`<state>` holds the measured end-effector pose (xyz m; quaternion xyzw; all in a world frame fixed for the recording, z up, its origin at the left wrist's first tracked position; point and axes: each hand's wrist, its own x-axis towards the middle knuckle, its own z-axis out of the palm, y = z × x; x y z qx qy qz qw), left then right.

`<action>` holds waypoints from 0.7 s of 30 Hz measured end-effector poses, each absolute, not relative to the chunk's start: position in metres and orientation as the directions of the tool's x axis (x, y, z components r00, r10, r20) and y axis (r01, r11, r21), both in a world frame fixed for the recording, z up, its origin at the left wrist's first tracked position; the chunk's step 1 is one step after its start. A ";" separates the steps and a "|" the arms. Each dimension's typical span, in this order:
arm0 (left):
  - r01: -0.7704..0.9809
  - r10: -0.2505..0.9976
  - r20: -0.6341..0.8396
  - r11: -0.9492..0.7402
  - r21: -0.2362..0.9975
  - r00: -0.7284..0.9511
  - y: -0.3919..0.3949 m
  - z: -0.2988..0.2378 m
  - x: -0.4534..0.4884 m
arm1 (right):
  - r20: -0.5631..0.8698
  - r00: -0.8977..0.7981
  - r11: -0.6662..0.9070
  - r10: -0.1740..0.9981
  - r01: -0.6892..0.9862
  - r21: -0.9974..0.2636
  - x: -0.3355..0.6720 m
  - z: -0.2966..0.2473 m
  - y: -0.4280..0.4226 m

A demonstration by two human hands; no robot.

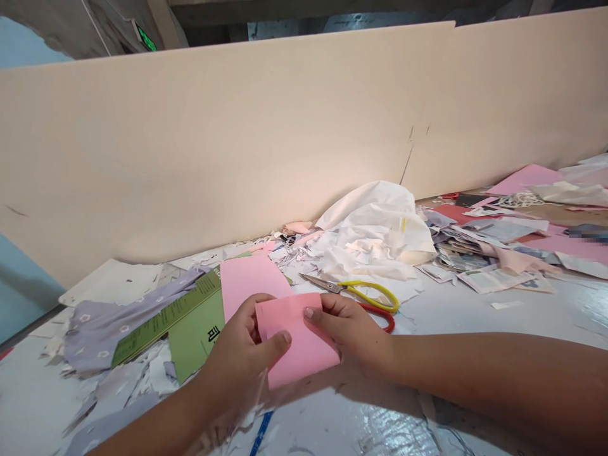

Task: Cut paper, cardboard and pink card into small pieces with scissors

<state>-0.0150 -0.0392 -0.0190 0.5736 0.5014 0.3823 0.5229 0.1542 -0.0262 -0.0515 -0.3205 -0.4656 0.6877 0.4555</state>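
Between my two hands is a folded piece of pink paper (304,354), held a little above the white tabletop. My left hand (251,339) grips its left edge, the thumb lying across the front. On the opposite side my right hand (354,332) pinches the upper right corner, thumb in front and fingers behind. Another pink sheet (249,278) lies just beyond, over a green printed cover (194,326). Scissors (375,294) with one yellow and one red handle loop rest behind my right hand, which partly hides the red loop.
Crumpled white cloth or paper (380,221) is heaped against the cream partition (228,152). Mixed paper scraps (498,247) pile up at right. Lilac flowered material (104,329) and torn paper bits lie at left. A blue strip (261,434) is near the front.
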 end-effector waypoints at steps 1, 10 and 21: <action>0.235 0.969 -0.086 0.030 0.972 0.230 -0.037 -0.013 -0.018 | -0.028 -0.388 -0.141 0.921 -0.267 -0.953 0.155 -0.050 -0.026; 0.649 0.909 0.117 -0.372 0.664 0.401 -0.037 0.011 -0.018 | -0.087 -0.509 -0.002 0.856 0.165 -0.986 0.148 -0.046 -0.034; 0.813 0.894 0.303 -0.431 0.391 0.329 -0.034 0.009 -0.025 | -0.084 -0.569 -0.037 0.818 0.093 -0.995 0.153 -0.035 -0.031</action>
